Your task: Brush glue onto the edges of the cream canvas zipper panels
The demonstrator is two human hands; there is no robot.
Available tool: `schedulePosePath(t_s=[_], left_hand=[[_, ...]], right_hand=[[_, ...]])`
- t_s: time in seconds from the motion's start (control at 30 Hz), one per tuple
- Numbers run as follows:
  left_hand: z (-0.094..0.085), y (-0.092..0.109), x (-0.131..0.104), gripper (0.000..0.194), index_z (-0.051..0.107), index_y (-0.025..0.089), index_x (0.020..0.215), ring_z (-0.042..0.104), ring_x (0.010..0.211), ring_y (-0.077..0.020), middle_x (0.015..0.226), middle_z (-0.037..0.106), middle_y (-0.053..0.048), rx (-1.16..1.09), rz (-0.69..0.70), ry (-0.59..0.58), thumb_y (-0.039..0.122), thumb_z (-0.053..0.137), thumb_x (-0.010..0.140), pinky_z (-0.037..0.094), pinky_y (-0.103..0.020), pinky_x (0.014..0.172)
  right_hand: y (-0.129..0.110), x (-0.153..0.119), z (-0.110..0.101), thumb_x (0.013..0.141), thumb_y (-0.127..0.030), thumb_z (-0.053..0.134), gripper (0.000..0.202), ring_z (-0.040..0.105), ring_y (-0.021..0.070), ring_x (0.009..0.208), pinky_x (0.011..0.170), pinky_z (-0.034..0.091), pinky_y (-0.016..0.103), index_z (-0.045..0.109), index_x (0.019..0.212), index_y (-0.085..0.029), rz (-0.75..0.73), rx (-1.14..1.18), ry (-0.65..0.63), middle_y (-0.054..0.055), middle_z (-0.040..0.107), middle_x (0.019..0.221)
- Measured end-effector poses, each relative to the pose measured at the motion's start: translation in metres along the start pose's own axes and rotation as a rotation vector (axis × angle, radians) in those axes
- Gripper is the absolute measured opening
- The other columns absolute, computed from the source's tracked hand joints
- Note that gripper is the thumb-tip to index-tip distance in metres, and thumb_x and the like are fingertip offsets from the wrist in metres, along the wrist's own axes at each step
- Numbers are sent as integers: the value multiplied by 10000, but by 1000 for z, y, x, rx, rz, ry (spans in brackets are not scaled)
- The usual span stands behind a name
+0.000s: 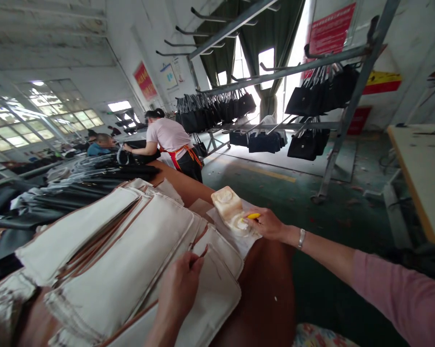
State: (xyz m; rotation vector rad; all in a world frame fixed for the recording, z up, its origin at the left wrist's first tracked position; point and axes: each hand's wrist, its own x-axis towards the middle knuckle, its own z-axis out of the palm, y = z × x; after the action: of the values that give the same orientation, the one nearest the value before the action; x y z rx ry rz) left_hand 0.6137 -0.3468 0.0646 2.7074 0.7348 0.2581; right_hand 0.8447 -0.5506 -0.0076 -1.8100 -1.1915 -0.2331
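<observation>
My right hand (270, 223) is closed around a yellow-handled tool (253, 216). The tool's tip dips toward white paste at the near end of a cream plastic container (227, 202), and I cannot make out its shape. Under the container lies a white sheet (249, 245). My left hand (181, 282) hovers over or rests on the cream bag panels, fingers pinched on a small brown strip (205, 250). Stacked cream panels (130, 260) with brown edges spread beneath and left of that hand. Whether the strip is attached to the top panel cannot be told.
Black bags with grey wrapping (76, 193) are piled at the left of the brown table (264, 294). A co-worker (169, 137) leans over its far end. Beyond stands a metal rack (335, 159) hung with black bags; another table (420, 183) is at right.
</observation>
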Motion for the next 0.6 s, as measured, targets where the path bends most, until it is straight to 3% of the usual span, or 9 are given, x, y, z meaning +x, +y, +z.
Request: schedulePosePath(t_s=[0.1, 0.17, 0.33, 0.47, 0.6], left_hand=[[5, 3, -8, 287, 688, 226, 906, 657, 818, -216, 840, 730, -30, -119, 19, -14, 397, 457, 896, 404, -294, 696], [8, 3, -11, 310, 702, 223, 988, 663, 897, -223, 943, 741, -41, -207, 44, -40, 400, 464, 895, 430, -304, 759], [10, 6, -19, 343, 721, 219, 999, 674, 892, -214, 938, 737, -36, -348, 69, -83, 434, 475, 896, 472, -297, 782], [7, 14, -29, 343, 732, 219, 999, 668, 852, -202, 904, 716, -37, -350, 108, -66, 437, 491, 892, 482, -280, 752], [5, 18, -40, 349, 731, 218, 1009, 654, 816, -180, 872, 696, -29, -402, 156, -83, 442, 485, 902, 478, -256, 721]], right_hand=[[-3, -20, -9, 908, -295, 550, 189, 607, 221, 897, 846, 454, 338, 706, 977, -213, -118, -16, -120, 85, 680, 946], [-13, -29, -17, 916, -301, 549, 189, 600, 219, 870, 824, 456, 336, 702, 977, -207, -136, 22, -85, 88, 666, 923], [-65, -31, -27, 945, -417, 524, 270, 552, 156, 655, 633, 451, 271, 655, 927, -181, 103, 369, 155, 36, 606, 779], [-102, -24, -14, 927, -493, 535, 338, 448, 114, 493, 484, 380, 237, 600, 836, -173, 269, 667, 131, -14, 521, 605], [-110, -19, 0, 888, -492, 590, 329, 493, 137, 558, 531, 403, 251, 603, 797, -176, 235, 604, 158, 1, 546, 619]])
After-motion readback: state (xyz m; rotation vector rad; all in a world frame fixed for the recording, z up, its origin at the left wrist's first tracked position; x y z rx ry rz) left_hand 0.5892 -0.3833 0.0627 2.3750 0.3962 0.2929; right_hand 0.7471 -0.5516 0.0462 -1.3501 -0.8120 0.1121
